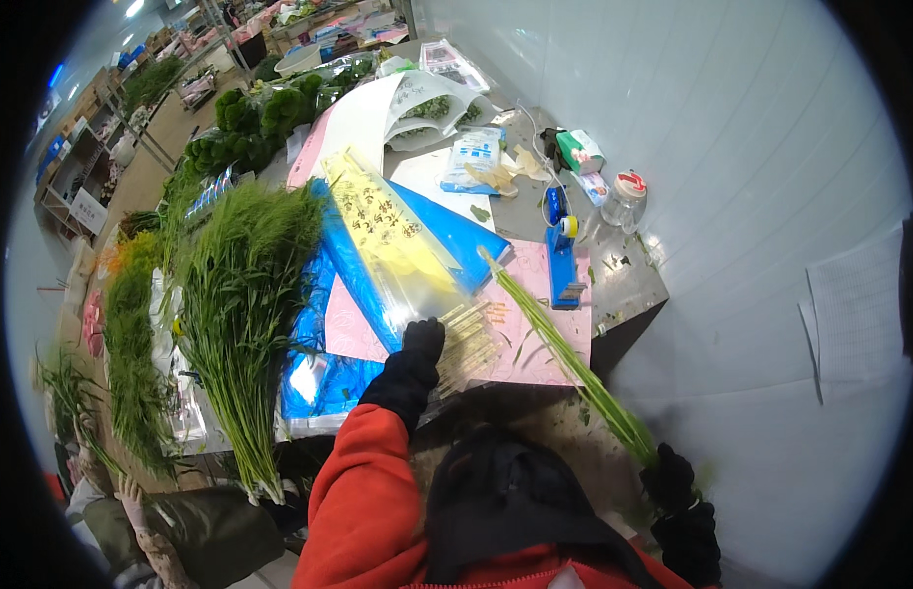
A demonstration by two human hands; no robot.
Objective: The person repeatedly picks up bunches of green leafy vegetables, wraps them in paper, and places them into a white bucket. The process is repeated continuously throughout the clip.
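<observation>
My left hand [424,339], in a black glove, rests on the lower part of a stack of clear plastic flower sleeves [383,221] with yellow printed panels. Its fingers are bunched together, and whether they pinch a sleeve is hidden. Low at the right, my gloved right hand [667,477] is closed around one end of a bunch of long green stems [574,361]. The bunch slants up and left, its pale cut ends over a pink printed sheet [526,269]. Blue plastic film [449,235] lies beneath the sleeves.
A blue tape dispenser [563,269] stands near the table's right side, by a clear jar [624,202]. Feathery green bunches [243,294] cover the left side. White-wrapped flowers [430,110] lie behind. Another person's hand [130,489] is at lower left. A pale wall [721,184] borders the right.
</observation>
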